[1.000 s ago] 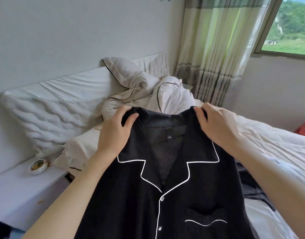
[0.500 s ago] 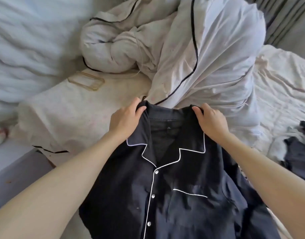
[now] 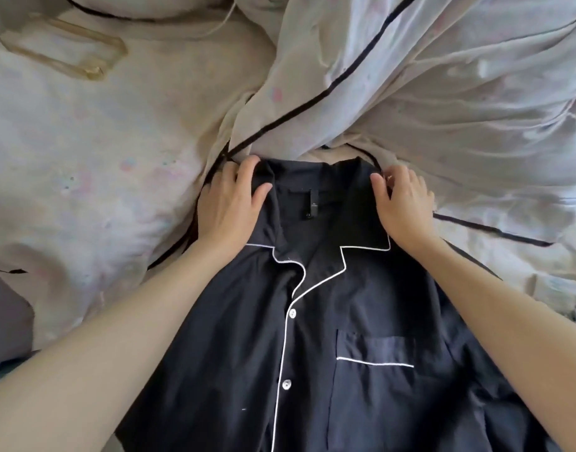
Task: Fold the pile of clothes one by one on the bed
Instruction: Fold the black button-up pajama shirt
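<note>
The black pajama shirt (image 3: pixel 329 337) lies front-up across the lower centre of the frame, buttoned, white piping tracing its lapels and chest pocket, its collar pointing toward the top of the frame. It looks spread that way so the body rests flat on the bed sheet (image 3: pixel 84 190) ahead of a fold; the shoulders seem to be held to keep the cloth square and taut while it settles.

The left hand (image 3: pixel 229 203) sits at the shirt's left shoulder, left of centre, fingers curled over the collar edge with the thumb lying on top of the fabric, so it grips the cloth. The right hand (image 3: pixel 404 203) mirrors it at the right shoulder, right of centre, fingertips bent round the collar's outer corner, pinching it. Both forearms reach in from the bottom corners, roughly straight, wrists low over the shirt.

A rumpled white duvet (image 3: pixel 426 76) with dark piping fills the upper right, its edge just touching the collar. A clear phone case (image 3: pixel 68 53) lies on the sheet at upper left, well apart from the shirt.
</note>
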